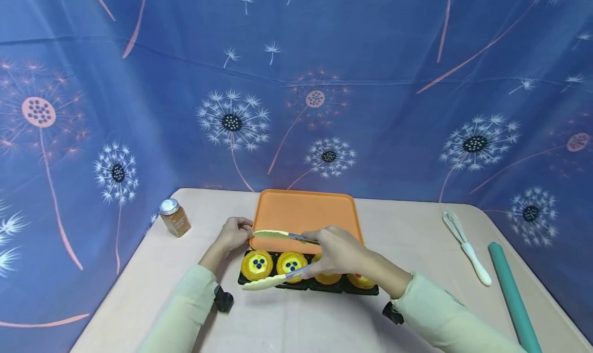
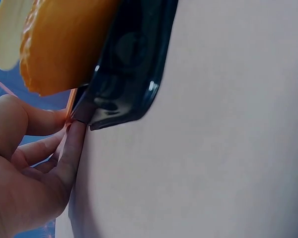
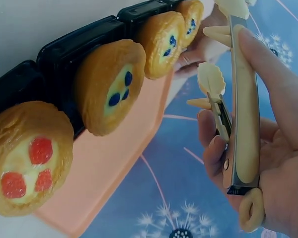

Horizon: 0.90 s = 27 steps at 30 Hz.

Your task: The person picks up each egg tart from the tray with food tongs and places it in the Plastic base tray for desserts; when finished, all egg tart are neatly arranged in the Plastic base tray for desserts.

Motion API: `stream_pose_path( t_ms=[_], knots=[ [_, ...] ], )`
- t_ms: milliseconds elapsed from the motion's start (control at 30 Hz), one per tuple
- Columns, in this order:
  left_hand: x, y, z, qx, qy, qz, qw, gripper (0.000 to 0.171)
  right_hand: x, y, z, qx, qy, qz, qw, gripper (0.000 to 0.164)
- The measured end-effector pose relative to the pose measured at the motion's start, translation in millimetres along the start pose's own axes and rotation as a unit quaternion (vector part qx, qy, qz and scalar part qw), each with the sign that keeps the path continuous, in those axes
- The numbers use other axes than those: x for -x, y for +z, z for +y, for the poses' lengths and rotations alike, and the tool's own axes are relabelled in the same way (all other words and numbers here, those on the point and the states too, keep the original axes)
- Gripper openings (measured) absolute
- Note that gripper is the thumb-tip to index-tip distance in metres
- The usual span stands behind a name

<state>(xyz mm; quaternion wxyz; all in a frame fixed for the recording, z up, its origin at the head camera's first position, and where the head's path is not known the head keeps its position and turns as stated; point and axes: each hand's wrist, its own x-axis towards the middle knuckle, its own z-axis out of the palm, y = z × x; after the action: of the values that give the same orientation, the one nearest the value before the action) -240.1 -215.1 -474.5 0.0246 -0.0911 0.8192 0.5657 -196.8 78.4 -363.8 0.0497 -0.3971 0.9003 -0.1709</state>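
My right hand (image 1: 342,251) holds cream-coloured tongs (image 3: 246,109) with their arms spread wide and nothing between the tips. In the head view the tongs stretch leftward over a row of fruit tarts (image 1: 257,265), one tip above the row and one below. The tarts sit in black trays (image 2: 131,64) along the near edge of an orange tray (image 1: 306,210). Several tarts have blue berries; one at the right end (image 3: 27,171) carries red pieces. My left hand (image 1: 234,233) pinches the orange tray's near left corner between thumb and fingers.
A shaker jar (image 1: 175,217) with a silver lid stands at the back left. On the right lie a white whisk (image 1: 468,247) and a teal roll (image 1: 514,296). Behind the table hangs a blue dandelion-print cloth (image 1: 370,49).
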Motion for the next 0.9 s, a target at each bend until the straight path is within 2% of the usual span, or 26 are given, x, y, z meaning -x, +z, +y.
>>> stream_pose_path(
  t_ms=[267, 500, 667, 900],
  knots=[
    [1.7, -4.0, -1.0, -0.003, -0.002, 0.000, 1.0000, 0.029, 28, -19, 14, -0.040, 0.053, 0.041, 0.997, 0.089],
    [4.7, -5.0, -2.8, 0.006, -0.006, -0.004, 1.0000, 0.030, 63, -34, 45, -0.058, 0.102, 0.109, 0.987, 0.090],
    [5.8, -3.6, -4.5, 0.004, -0.003, -0.002, 1.0000, 0.029, 93, -41, 73, -0.039, 0.139, 0.166, 0.975, 0.089],
    [5.4, 0.1, -0.2, 0.005, 0.003, -0.010, 0.9999, 0.029, 126, -40, 113, -0.025, 0.208, 0.229, 0.951, 0.078]
  ],
)
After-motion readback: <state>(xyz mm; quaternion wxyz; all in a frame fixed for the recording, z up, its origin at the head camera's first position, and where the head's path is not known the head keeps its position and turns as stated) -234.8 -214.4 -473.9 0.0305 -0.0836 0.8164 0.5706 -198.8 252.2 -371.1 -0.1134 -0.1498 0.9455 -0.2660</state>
